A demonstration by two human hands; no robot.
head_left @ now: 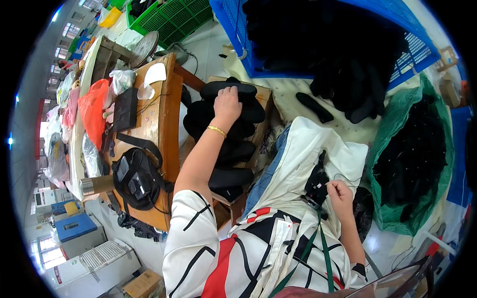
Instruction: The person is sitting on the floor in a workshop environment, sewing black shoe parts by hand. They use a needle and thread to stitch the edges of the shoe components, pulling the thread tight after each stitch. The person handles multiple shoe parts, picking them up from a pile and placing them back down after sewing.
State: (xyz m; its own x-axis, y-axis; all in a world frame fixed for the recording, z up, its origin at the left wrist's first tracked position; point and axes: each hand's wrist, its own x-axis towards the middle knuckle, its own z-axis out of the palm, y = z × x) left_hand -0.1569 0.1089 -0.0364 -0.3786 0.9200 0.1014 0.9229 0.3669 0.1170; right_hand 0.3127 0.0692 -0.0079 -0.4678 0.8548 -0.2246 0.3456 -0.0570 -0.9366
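Observation:
My left hand [227, 103] reaches out and rests palm down on a stack of black shoe insoles [226, 144] piled on a low wooden stool [264, 97]. A gold bracelet sits on that wrist. My right hand [341, 194] lies in my lap on a white cloth [318, 149], its fingers pinched on a small black piece [317, 185] with thin threads hanging from it.
A wooden table [161, 119] at left holds a black bag [136, 179], an orange plastic bag [93, 107] and a metal flask. A blue crate [412, 49] and a green sack [397, 129], both with black pieces, stand at right. A green crate [174, 17] is behind.

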